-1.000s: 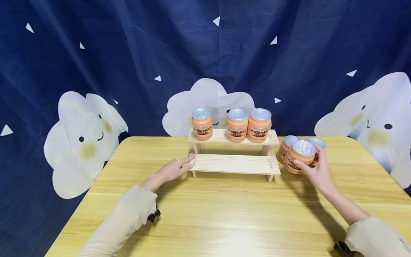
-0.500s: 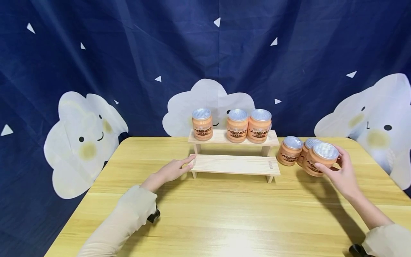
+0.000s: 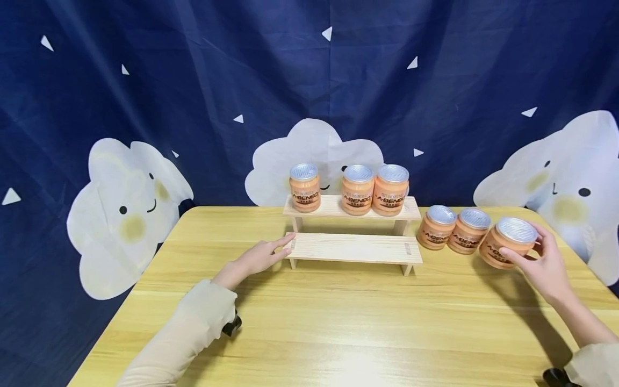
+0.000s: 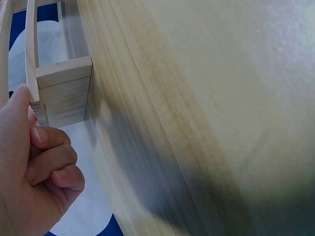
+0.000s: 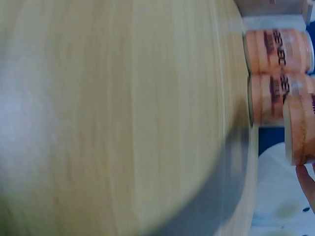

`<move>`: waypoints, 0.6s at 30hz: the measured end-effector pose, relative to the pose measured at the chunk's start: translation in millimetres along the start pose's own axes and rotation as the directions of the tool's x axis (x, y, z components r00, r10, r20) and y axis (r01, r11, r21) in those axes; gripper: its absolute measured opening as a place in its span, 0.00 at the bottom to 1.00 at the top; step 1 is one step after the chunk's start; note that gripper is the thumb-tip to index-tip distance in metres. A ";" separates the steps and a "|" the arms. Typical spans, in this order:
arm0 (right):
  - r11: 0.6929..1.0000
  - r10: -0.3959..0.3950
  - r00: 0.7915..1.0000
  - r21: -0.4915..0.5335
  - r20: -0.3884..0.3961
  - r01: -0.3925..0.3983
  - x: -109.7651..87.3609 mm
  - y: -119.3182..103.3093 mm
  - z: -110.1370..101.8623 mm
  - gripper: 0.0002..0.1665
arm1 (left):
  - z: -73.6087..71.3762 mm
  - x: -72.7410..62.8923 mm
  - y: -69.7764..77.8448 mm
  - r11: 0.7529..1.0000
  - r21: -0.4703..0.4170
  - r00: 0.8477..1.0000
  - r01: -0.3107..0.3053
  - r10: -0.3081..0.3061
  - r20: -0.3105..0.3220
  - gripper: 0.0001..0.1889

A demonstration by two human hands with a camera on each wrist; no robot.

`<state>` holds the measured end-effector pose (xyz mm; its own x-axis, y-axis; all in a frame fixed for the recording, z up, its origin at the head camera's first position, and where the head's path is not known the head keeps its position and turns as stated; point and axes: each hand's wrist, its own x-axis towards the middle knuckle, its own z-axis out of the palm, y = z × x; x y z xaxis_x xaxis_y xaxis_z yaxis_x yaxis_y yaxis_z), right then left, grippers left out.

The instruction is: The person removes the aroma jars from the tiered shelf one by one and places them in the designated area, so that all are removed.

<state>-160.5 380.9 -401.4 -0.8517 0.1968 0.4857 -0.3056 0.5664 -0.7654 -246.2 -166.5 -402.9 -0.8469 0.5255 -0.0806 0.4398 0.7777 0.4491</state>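
In the head view, my right hand point(image 3: 546, 266) grips an orange jar with a silver lid point(image 3: 503, 248) at the right of the table. The right wrist view shows that jar's base point(image 5: 290, 132) raised off the tabletop, with fingertips at its side. Just left of it, two matching jars, one near the shelf point(image 3: 434, 234) and one in the middle point(image 3: 466, 236), stand side by side on the table. My left hand point(image 3: 256, 258) pinches the left end of the two-step wooden shelf's lower board point(image 3: 348, 247), thumb above and curled fingers point(image 4: 51, 164) below.
On the shelf's upper board point(image 3: 331, 205) stand three more such jars: one at the left point(image 3: 305, 193), two together at the right point(image 3: 374, 196). A blue curtain point(image 3: 213, 80) with cloud prints hangs behind the wooden table point(image 3: 309, 317).
My right hand has carried its jar rightward, away from the shelf, past the two standing jars, which now show fully. My left hand has stayed at the lower board's end.
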 end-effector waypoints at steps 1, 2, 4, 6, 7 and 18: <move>1.000 -0.001 1.000 -0.005 0.009 0.001 0.9 3.0 -1.4 0.42 | 0.1 0.0 -0.2 1.000 0.001 1.000 -0.001 0.001 -0.001 0.28; 1.000 -0.005 1.000 -0.009 0.019 0.005 1.8 5.7 -2.4 0.42 | 0.1 -0.2 -0.4 1.000 -0.002 1.000 0.000 0.000 0.001 0.28; 1.000 -0.006 0.999 -0.018 0.035 0.007 3.4 10.4 -4.0 0.42 | 0.2 -0.6 -0.4 1.000 0.004 1.000 0.002 -0.002 0.001 0.28; 1.000 -0.001 0.999 -0.026 0.052 0.002 4.8 15.2 -6.1 0.42 | 0.2 -0.8 -0.1 1.000 0.003 1.000 0.007 -0.007 0.006 0.28; 1.000 0.005 0.998 -0.030 0.063 -0.003 5.6 17.5 -7.3 0.41 | 0.2 -0.7 0.1 1.000 0.004 1.000 0.009 -0.009 0.008 0.28; 0.999 0.050 0.988 -0.021 0.144 -0.047 13.2 37.4 -12.3 0.40 | -0.1 0.9 0.9 1.000 0.003 1.000 0.022 -0.022 0.015 0.28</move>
<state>-177.9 414.5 -418.3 -0.9184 0.1071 0.3809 -0.2561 0.5729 -0.7786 -246.6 -165.4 -402.5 -0.8516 0.5138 -0.1039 0.4225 0.7900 0.4443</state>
